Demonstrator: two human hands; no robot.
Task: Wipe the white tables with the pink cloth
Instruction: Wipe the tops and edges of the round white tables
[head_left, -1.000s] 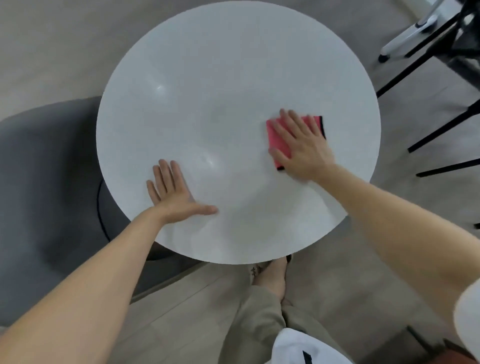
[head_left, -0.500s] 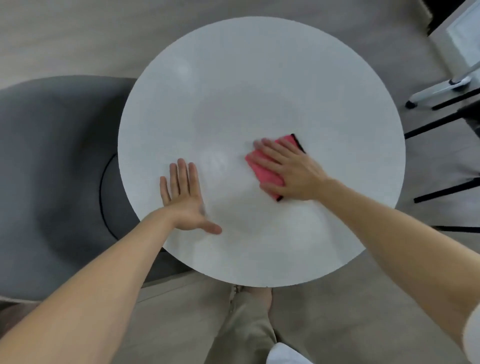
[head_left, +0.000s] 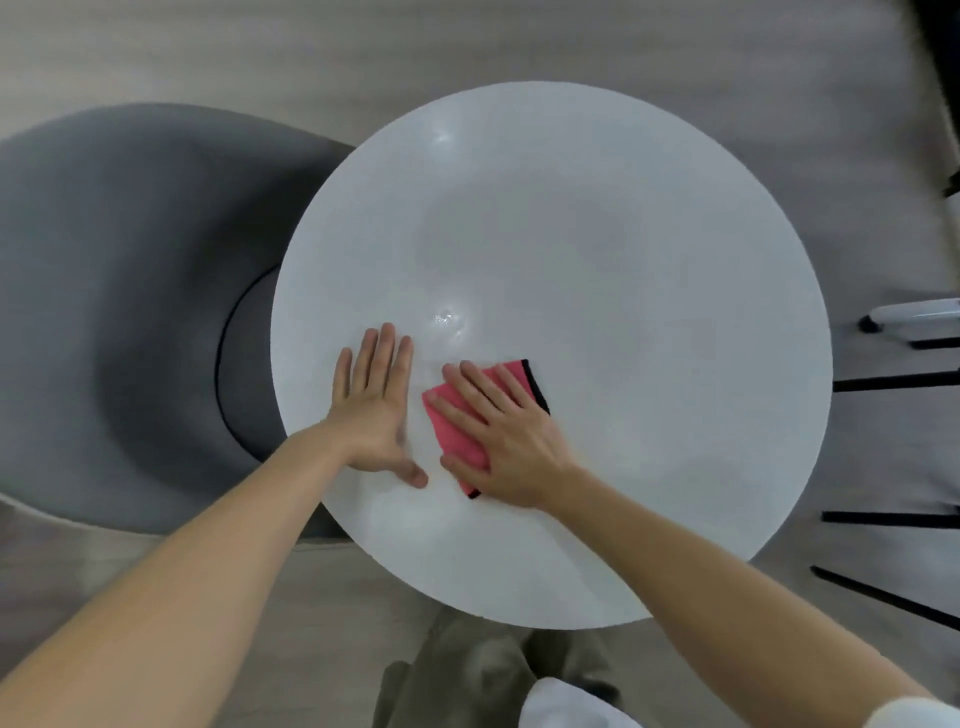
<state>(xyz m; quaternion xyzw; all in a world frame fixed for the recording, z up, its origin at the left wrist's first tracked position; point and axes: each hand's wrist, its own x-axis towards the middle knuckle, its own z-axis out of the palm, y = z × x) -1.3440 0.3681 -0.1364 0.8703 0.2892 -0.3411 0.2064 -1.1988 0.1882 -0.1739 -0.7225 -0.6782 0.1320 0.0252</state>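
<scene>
- Pink cloth (head_left: 460, 441): a small rectangle with black trim (head_left: 537, 384) along its far-right edge. I see it lying flat on the white table (head_left: 623, 260), on the near-left part of the top, short of the table centre.
- Right hand (head_left: 511, 447): laid palm-down on the cloth, with straight fingers spread and pointing toward the far-left of the table. It covers most of the cloth. It presses the cloth and does not clasp it; I see no finger curled round the fabric.
- Left hand (head_left: 374, 410): flat on the bare table top just left of the cloth, close to the table's left rim. The fingers are straight and held together, and the thumb is splayed toward the cloth. It holds nothing. I read the thumb tip as near the right thumb but apart from it.
- Table top: round and glossy, with a small bright reflection (head_left: 449, 317) just beyond the left hand's fingertips.
- Grey chair (head_left: 130, 312): to the left of the table, its seat partly under the table's left rim.
- Black legs (head_left: 893, 382): thin bars on the floor to the right of the table. I cannot tell what furniture they belong to.
- White bar (head_left: 914, 314): also to the right of the table, above the black legs in the view.
- Trouser leg (head_left: 467, 670): below the table's near rim.
</scene>
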